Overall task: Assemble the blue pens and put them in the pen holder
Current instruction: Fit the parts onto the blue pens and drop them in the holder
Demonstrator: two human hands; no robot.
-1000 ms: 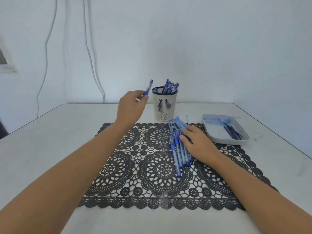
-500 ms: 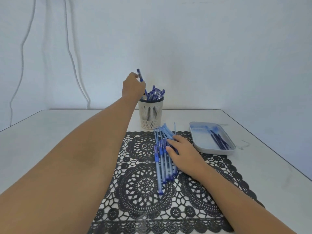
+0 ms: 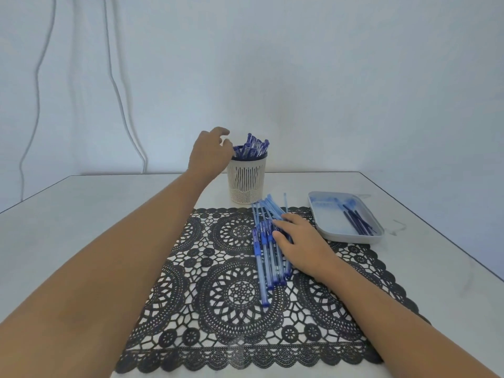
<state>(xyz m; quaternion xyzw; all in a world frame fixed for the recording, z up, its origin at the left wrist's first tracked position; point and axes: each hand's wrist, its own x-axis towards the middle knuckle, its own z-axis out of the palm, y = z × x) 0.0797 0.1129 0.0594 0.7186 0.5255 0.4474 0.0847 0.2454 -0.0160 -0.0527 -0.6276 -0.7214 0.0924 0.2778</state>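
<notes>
A white surface (image 3: 81, 227) carries a black lace mat (image 3: 240, 293) that reaches almost to its near edge. In the middle of the mat lies a loose pile of blue pens (image 3: 263, 257). Their clear bluish barrels with darker blue grips and tips lie roughly side by side, pointing near to far and fanning out at the far end. The right hand (image 3: 302, 244) rests flat on the right side of this pile, fingers stretched out over the barrels. To the right, half off the mat, is a shallow pale tray (image 3: 351, 237) holding a few thin dark refills (image 3: 357, 221). Just beyond the mat stands a cream slotted pen holder (image 3: 246, 181) with a dark rim, full of upright assembled pens (image 3: 253, 147) with dark blue caps. The left hand (image 3: 208, 155) is at the holder's left rim, fingers loosely curled. I cannot tell whether they pinch a pen. White cables (image 3: 117, 91) hang down the pale far wall on the left.
</notes>
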